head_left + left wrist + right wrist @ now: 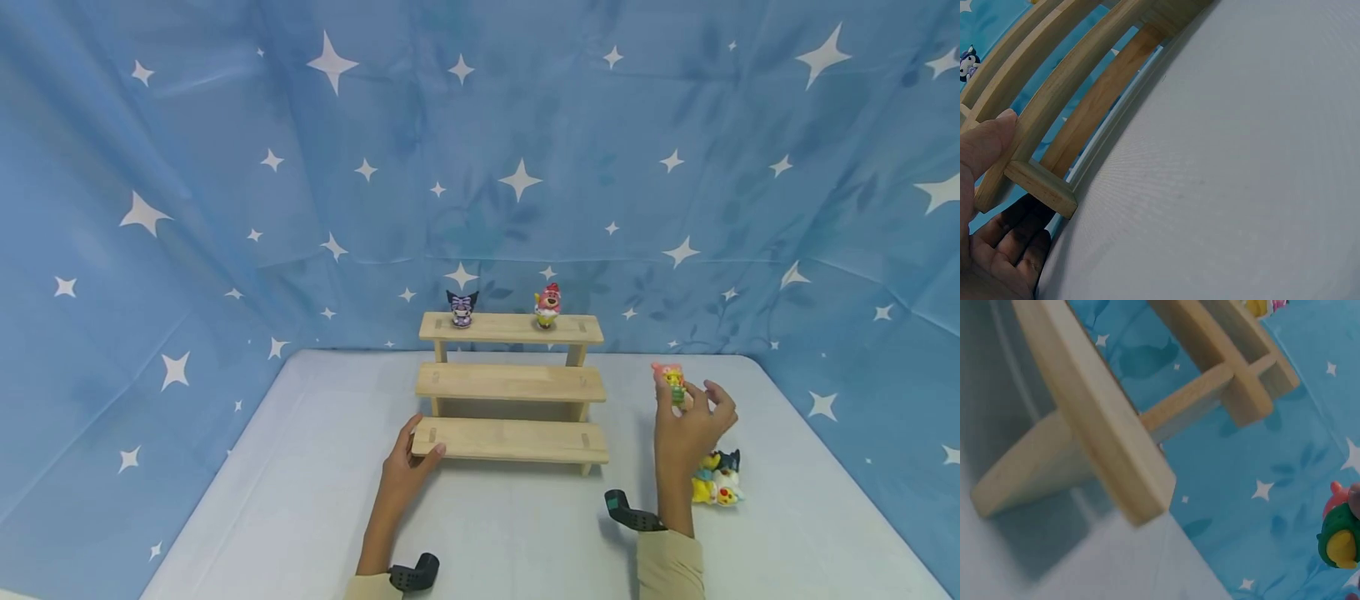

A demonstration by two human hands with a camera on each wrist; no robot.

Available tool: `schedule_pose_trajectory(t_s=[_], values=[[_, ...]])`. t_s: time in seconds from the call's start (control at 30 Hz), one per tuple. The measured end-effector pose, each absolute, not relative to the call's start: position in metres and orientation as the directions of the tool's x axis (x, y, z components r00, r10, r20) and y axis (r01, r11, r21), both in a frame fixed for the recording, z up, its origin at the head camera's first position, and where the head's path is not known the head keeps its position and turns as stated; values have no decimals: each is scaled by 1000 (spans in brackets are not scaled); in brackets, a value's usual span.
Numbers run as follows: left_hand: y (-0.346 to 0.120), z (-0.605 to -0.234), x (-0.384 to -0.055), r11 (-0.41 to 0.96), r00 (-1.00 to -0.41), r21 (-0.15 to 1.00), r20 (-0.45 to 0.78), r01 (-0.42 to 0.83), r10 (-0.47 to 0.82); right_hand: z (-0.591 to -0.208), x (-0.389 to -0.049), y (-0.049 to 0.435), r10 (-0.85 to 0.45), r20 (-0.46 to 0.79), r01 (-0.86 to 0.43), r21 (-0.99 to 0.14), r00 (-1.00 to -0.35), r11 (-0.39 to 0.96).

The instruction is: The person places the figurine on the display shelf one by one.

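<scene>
Right of the wooden stand [512,382] the left grip [403,469] clasps, the right grip [684,429] pinches a pink, yellow and green figurine [672,378].

A pale desk [285,475] with rounded far corners carries a three-tier stand [510,382] of light wood, set near the middle of its far side, its stepped boards rising toward the back. Two small figurines stand upright and well apart on the top board [501,329]: at left, a purple-and-black one [462,310] with pointed ears; at right, a pink one [547,307] topped in red. To the right of the stand, a close cluster of figurines [726,483] in yellow, white and black, partly hidden, lies directly on the desk.
</scene>
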State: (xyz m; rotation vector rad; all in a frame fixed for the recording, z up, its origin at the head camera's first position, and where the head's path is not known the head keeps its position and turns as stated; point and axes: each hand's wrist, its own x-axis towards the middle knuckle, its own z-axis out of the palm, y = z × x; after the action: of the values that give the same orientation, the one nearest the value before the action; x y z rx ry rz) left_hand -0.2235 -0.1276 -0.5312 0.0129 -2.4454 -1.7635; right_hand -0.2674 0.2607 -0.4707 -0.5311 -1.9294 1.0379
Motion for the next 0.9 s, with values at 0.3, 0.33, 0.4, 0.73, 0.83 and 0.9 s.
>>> schedule_pose_trajectory(t_s=[0.3,0.33,0.4,0.73,0.83,0.9], values=[[-128,-531,-224,300,-993,952,89,62,-76,-459,-273,250,666,166,-183,-982,-727,44],[-128,-531,-224,298,-993,952,87,61,-76,-459,-274,249,647,111,-180,-983,-754,-42],[-128,-531,-224,295,-994,954,85,59,-75,-458,-276,247,601,0,-147,-970,-799,-196],[-128,-531,-223,294,-993,954,87,62,-73,-456,-275,241,298,-53,-90,-890,-953,-447],[-128,-531,-223,290,-993,955,91,67,-70,-455,-273,239,259,-20,-92,-906,-966,-413],[-128,-530,-223,289,-993,955,91,67,-71,-454,-273,237,242,7,-102,-918,-970,-383]])
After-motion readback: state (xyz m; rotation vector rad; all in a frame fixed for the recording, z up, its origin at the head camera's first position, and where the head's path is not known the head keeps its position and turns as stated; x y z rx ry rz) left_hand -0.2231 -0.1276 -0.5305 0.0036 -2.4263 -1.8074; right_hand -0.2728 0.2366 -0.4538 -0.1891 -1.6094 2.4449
